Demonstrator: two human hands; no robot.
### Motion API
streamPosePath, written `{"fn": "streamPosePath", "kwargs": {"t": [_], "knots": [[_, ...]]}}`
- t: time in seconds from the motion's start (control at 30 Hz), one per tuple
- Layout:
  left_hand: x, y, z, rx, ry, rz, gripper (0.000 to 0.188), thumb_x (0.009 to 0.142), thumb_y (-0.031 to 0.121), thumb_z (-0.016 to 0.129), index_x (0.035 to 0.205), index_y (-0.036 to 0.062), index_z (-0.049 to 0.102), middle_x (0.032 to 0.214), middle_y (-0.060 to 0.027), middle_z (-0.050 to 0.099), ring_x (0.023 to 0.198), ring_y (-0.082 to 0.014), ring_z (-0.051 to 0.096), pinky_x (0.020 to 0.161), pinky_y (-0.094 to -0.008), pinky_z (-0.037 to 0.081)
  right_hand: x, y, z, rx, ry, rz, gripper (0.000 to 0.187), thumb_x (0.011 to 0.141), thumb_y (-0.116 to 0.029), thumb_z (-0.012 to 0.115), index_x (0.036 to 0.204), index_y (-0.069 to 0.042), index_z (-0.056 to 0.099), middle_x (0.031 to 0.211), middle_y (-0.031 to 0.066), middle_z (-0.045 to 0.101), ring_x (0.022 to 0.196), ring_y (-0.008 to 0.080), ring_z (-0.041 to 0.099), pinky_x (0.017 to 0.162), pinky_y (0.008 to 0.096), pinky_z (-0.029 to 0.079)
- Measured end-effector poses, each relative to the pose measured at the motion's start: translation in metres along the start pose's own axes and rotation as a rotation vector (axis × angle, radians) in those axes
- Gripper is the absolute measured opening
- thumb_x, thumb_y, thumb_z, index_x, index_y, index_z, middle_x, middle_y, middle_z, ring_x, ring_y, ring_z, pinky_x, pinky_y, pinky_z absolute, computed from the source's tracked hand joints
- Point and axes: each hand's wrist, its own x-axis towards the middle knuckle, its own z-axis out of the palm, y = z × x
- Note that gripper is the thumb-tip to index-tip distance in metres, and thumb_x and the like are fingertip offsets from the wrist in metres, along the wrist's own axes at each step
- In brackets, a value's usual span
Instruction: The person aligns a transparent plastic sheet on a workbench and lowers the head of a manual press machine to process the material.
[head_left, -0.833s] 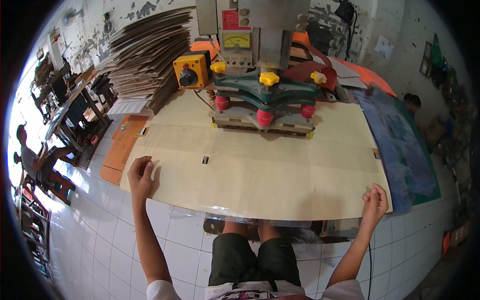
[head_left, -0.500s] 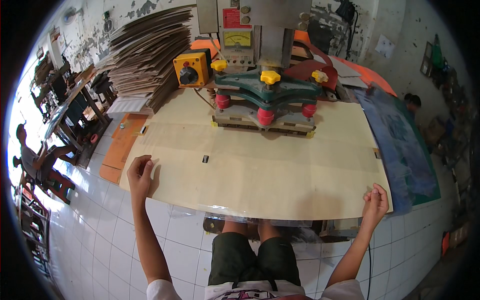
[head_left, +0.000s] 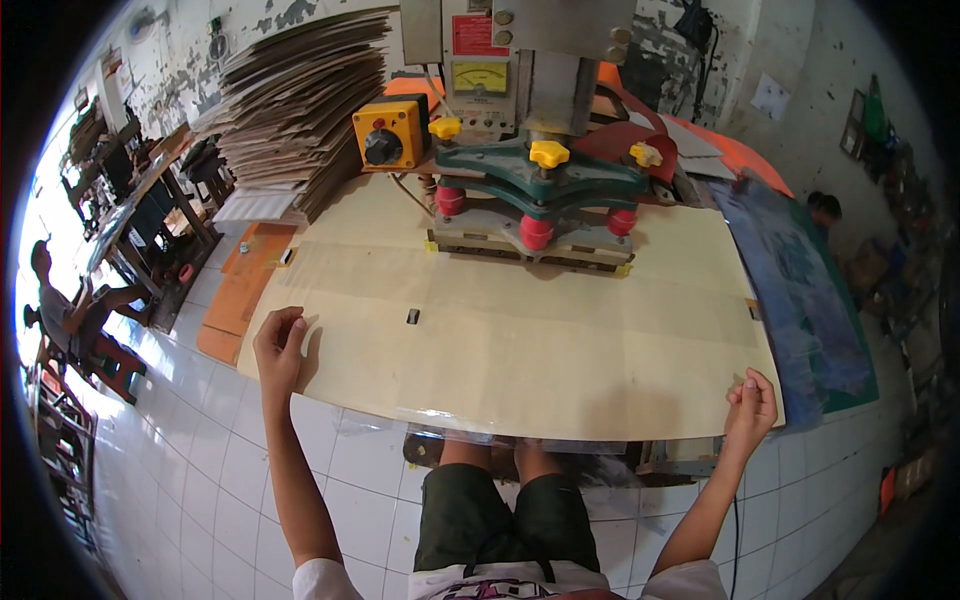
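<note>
The cream board (head_left: 520,350) lies flat beneath the press head (head_left: 530,240), reaching out toward the person, with clear film (head_left: 435,415) along its front edge. The left hand (head_left: 279,350) is at the board's left front edge, its fingers bent in and thumb close beside them; the right hand (head_left: 752,412) is by the right front corner, loosely curled. Whether either pinches the board or anything thin, I cannot tell. Good handling here, in my judgement, means keeping the board level and unshifted, both hands out at the ends — well clear of the press head — and the film lying smooth. Compared with the earlier frame, little differs: the press head and the small dark piece (head_left: 413,316) sit slightly farther right in view, probably from a small head turn, while both hands keep nearly the same places and poses.
</note>
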Motion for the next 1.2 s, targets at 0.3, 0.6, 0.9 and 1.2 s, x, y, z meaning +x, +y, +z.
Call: {"fn": "streamPosePath", "kwargs": {"t": [0.3,0.6,0.9,1.2], "knots": [[0.0,-0.011,-0.002,-0.005,-0.054,-0.037,0.019,0.098,0.007,0.06,0.111,-0.0061,0.064,0.097,-0.0053,0.066,0.093,-0.0114,0.062,0.084,-0.0258,0.049,0.003,0.006,-0.006,-0.012,-0.005,-0.012,0.019,0.1,-0.011,0.064,0.11,0.004,0.066,0.081,0.0004,0.056,0.07,0.0081,0.052,0.063,0.0228,0.046],[-0.003,-0.014,0.001,-0.007,-0.003,0.008,0.017,0.095,0.007,0.065,0.106,-0.0052,0.067,0.091,-0.0084,0.07,0.083,-0.0127,0.064,0.076,-0.0271,0.051,-0.001,0.013,-0.007,-0.018,0.002,0.01,0.019,0.099,-0.011,0.063,0.11,0.005,0.065,0.08,0.0007,0.056,0.07,0.0093,0.051,0.064,0.0248,0.045],[-0.003,-0.012,0.002,0.008,0.013,0.014,0.017,0.094,0.008,0.065,0.105,-0.0054,0.067,0.091,-0.0101,0.07,0.084,-0.0141,0.065,0.078,-0.028,0.052,-0.004,0.009,-0.005,-0.051,-0.044,-0.004,0.019,0.1,-0.011,0.062,0.111,0.004,0.066,0.081,0.0001,0.057,0.074,0.0082,0.052,0.066,0.0243,0.045],[-0.004,-0.011,0.001,0.01,0.003,0.024,0.017,0.094,0.006,0.063,0.105,-0.0058,0.067,0.091,-0.0104,0.07,0.083,-0.0147,0.065,0.079,-0.0285,0.052,0.045,-0.02,-0.003,-0.687,-0.363,-0.046,0.03,0.097,-0.018,0.065,0.12,0.001,0.064,0.104,0.0098,0.068,0.095,0.0189,0.063,0.086,0.0301,0.05]]}}
